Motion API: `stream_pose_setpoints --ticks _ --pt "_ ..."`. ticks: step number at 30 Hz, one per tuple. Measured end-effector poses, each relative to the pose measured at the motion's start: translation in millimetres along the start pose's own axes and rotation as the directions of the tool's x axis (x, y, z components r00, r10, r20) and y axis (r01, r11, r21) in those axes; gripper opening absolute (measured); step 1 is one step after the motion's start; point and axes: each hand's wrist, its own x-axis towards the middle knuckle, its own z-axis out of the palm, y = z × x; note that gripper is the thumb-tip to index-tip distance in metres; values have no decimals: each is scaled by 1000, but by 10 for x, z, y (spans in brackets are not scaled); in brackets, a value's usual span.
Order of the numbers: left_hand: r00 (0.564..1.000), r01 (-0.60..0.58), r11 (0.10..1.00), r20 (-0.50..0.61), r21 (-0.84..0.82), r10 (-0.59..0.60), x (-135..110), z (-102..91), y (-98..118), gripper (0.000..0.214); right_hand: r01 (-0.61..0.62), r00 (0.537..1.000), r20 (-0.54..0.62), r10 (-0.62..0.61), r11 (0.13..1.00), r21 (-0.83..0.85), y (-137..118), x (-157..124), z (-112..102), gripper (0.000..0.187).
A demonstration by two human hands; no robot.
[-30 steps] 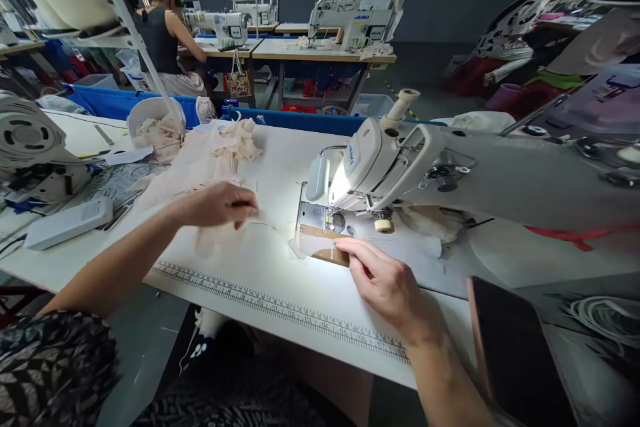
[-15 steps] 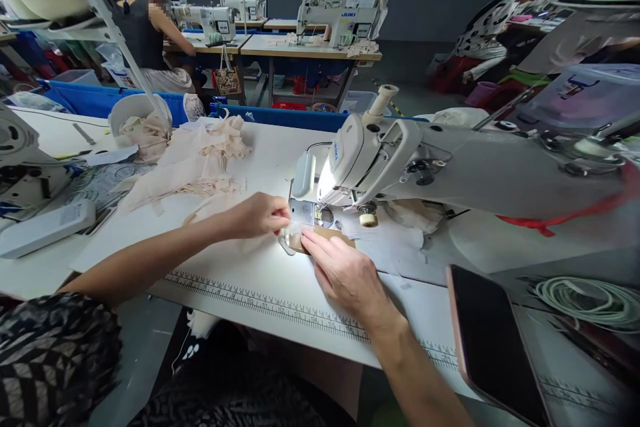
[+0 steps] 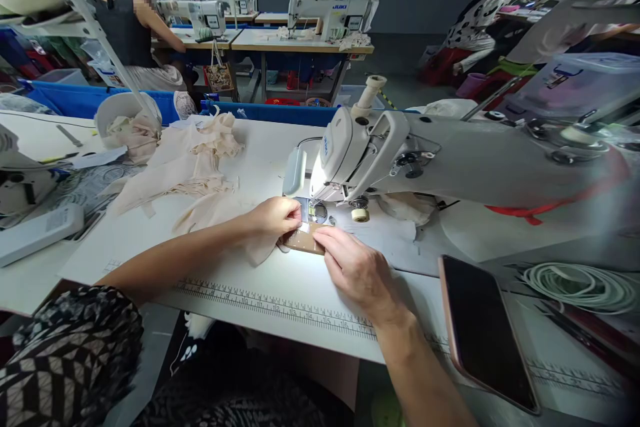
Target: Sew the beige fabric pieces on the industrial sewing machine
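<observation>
My left hand is closed in a pinch beside the needle area, with thin beige fabric hanging from under its fingers. My right hand has its fingertips and thumb closed at the right end of a flat, shiny brown piece lying on the table in front of the presser foot. Whether this piece is card or plastic I cannot tell. Just behind both hands stands the sewing machine, its lamp lighting the spot. The metal plate shows under the needle.
Beige fabric pieces are heaped on the left of the table. To the right lie a phone and a coil of pale green cord. A printed ruler runs along the front edge. Another person sits farther back.
My left hand has shifted slightly right, closer to the brown piece, bringing the beige fabric. My right hand has gone from lying flat over the brown piece to gripping its right end.
</observation>
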Motion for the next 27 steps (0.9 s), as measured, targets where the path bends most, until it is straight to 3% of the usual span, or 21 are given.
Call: stream_pose_setpoints --ticks 6,13,23,27 --pt "1000 -6 999 12 -45 7 -16 13 0 9 -98 995 29 100 992 -80 33 -18 -5 35" --pt "998 -47 994 -31 93 51 26 16 -20 11 -143 978 139 154 986 -87 -34 17 -23 40" --pt "1000 -29 983 -4 182 30 26 -16 36 14 -85 983 145 109 983 -160 -73 49 52 42" --pt "994 -68 901 -46 430 97 7 -19 48 6 -40 984 165 74 980 -197 -91 61 62 39"
